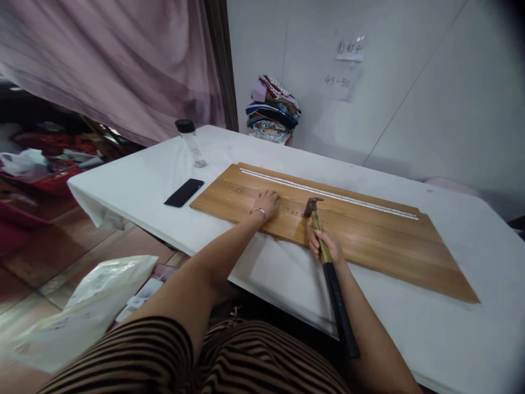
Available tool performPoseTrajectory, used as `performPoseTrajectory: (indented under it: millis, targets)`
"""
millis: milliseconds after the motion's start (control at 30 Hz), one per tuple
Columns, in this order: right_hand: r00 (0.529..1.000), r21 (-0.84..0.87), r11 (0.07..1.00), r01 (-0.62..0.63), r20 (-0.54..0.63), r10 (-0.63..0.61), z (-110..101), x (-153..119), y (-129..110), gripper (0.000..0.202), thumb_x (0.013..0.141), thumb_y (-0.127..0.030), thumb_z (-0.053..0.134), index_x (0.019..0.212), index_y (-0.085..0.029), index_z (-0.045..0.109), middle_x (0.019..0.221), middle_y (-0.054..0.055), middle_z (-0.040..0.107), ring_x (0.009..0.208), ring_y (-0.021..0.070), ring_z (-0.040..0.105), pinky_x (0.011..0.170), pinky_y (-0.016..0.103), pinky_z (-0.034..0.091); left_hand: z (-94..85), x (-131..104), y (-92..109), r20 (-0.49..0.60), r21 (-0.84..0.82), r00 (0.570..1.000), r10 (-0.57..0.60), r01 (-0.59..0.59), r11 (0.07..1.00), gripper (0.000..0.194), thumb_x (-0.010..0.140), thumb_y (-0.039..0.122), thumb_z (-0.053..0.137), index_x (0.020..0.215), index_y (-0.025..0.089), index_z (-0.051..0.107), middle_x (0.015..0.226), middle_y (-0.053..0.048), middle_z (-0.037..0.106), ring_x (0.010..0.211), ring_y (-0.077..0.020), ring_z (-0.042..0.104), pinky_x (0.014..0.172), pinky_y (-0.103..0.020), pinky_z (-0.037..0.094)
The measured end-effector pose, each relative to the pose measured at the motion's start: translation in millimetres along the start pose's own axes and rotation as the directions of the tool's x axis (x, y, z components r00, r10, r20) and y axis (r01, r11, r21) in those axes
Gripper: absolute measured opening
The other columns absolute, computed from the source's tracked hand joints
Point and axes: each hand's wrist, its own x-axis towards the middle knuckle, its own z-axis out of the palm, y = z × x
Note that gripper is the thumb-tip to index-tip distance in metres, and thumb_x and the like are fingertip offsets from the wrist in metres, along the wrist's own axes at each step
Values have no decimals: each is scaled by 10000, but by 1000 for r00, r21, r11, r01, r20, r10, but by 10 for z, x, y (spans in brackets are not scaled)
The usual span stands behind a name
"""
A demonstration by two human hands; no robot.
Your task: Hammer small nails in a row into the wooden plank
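Note:
My right hand [325, 243] is wrapped round the upper handle of a claw hammer [328, 257], whose long black grip hangs down past my wrist. Its rusty head is at a wooden board [377, 241], beside a short row of small dark nails or marks [292, 210]; which of the two I cannot make out. To the left of that row, my left hand [267, 204] lies flat on the board, palm down, with nothing visible in it. A thin bracelet circles the left wrist. Along the far side of the board runs a pale strip [328, 192].
The board rests on a white table [135, 172]. A black phone [184, 192] and a clear bottle with a black lid [192, 143] are at the left. Behind the table stand folded clothes [273, 112]. A plastic bag [90, 306] is on the tiled floor.

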Motion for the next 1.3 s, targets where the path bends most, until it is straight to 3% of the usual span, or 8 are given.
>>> performPoseTrajectory:
  millis: [200, 433, 567, 633, 733, 933, 1067, 1300]
  targets:
    - [1000, -8, 1000, -7, -3, 7, -22, -22, 21, 443, 774, -444, 745, 1128, -218, 603, 518, -89, 490, 375, 113, 430, 326, 217, 313, -22, -49, -20, -40, -53, 999, -29, 26, 998, 310, 976, 295, 489, 1209, 238, 686, 1353, -67, 673, 1288, -228, 553, 1172, -439, 381]
    - [999, 17, 999, 42, -25, -41, -88, -17, 142, 421, 795, -480, 741, 1120, -228, 653, 517, -74, 463, 368, 111, 407, 315, 217, 299, -78, -97, -170, -113, -133, 989, -95, 79, 988, 299, 977, 258, 524, 1192, 215, 728, 1193, -85, 741, 1146, -216, 646, 1074, -363, 489]
    - [1000, 21, 1000, 6, 0, -6, -126, -17, 128, 439, 801, -466, 748, 1140, -205, 646, 535, -62, 497, 388, 125, 460, 329, 223, 361, -263, -139, -495, -123, -122, 977, -174, 159, 980, 331, 946, 168, 534, 1223, 172, 716, 1231, -107, 736, 1137, -205, 661, 1041, -330, 509]
    - [1000, 33, 999, -21, 3, 21, -137, -16, 110, 437, 799, -461, 748, 1131, -196, 646, 539, -59, 505, 396, 130, 474, 333, 225, 380, -398, -174, -717, -148, -107, 953, -264, 250, 962, 346, 964, 173, 497, 1232, 194, 716, 1276, -101, 719, 1179, -206, 651, 1034, -321, 509]
    - [1000, 50, 998, -23, -15, 24, -129, -21, 88, 440, 786, -457, 757, 1118, -191, 645, 535, -63, 499, 394, 127, 473, 335, 222, 390, -574, -231, -1035, -146, -33, 943, -299, 298, 954, 345, 978, 178, 456, 1171, 182, 742, 1292, -113, 708, 1171, -217, 656, 1034, -326, 509]
    - [999, 45, 999, -24, -45, 27, -79, -38, 53, 472, 761, -462, 771, 1129, -199, 637, 533, -64, 494, 390, 130, 465, 324, 222, 370, -646, -251, -1366, -51, 166, 987, -153, 160, 973, 364, 933, 89, 456, 1124, 160, 757, 1245, -114, 716, 1191, -205, 637, 1060, -295, 481]
    - [997, 53, 998, -35, -67, 38, -60, -35, 54, 432, 755, -437, 765, 1104, -210, 648, 529, -60, 479, 388, 131, 459, 326, 228, 353, -637, -181, -1424, 33, 292, 998, -44, 33, 956, 361, 921, 82, 453, 1083, 164, 765, 1194, -99, 729, 1169, -191, 636, 1041, -281, 484]
    - [998, 94, 996, 12, -60, -6, -47, -41, 19, 432, 774, -426, 723, 1129, -200, 628, 525, -65, 474, 388, 122, 450, 342, 230, 323, -719, -113, -1425, 148, 449, 989, 12, -78, 890, 323, 949, 144, 451, 1037, 128, 761, 1094, -142, 743, 1079, -210, 678, 950, -287, 511]
